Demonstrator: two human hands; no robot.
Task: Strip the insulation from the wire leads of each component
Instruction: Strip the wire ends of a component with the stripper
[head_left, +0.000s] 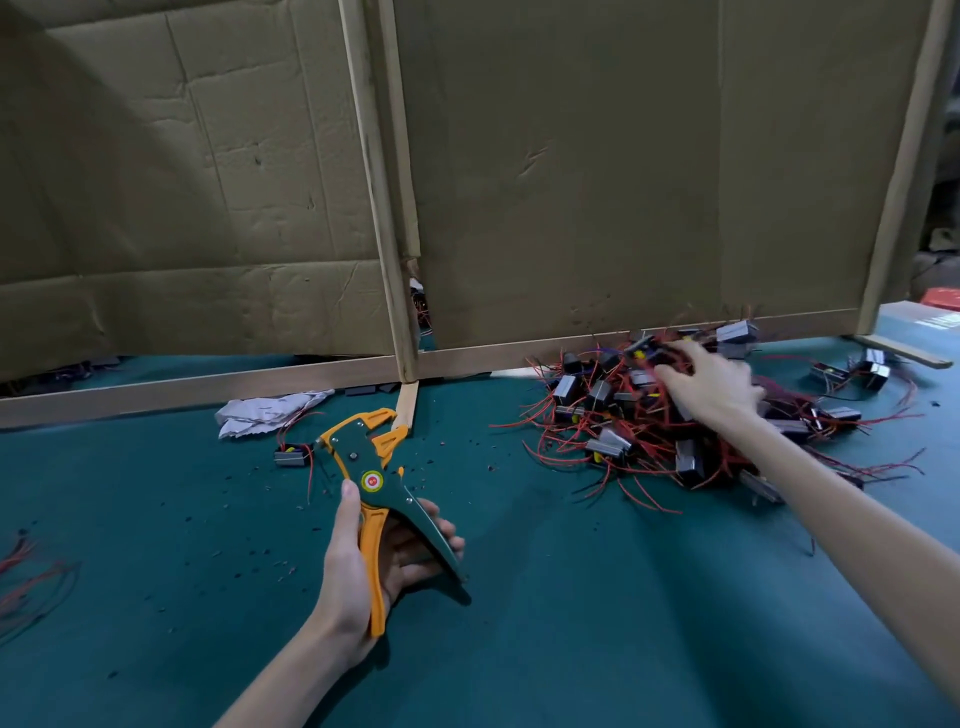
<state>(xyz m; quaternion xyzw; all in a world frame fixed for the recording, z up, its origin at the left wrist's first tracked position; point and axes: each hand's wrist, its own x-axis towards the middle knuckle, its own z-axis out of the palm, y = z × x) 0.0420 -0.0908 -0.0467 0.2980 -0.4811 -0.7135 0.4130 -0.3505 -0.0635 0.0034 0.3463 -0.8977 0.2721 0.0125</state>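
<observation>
A round red-and-yellow sticker (372, 481) sits on the pivot of a green and orange wire stripper (363, 457); its writing is too small to read. A white label on a box (930, 317) at the far right is also unreadable.

The left hand (358, 566) lies palm up, low over the green bench (571, 597), with its fingers wrapped around the stripper's two handles and the tool's head pointing away. The right arm reaches forward to the right. The right hand (714, 387), blurred, is palm down with its fingertips closed on one black component (647, 354) at the top of a pile of components (623, 426). The pile, tangled in red wire leads, is too dense to count.

One lone component (292, 455) lies just beside the stripper's head. Three more (854, 370) sit apart, right of the pile. Two cardboard panels (571, 182) in wooden frames stand behind. One crumpled paper (265, 411) lies near them.
</observation>
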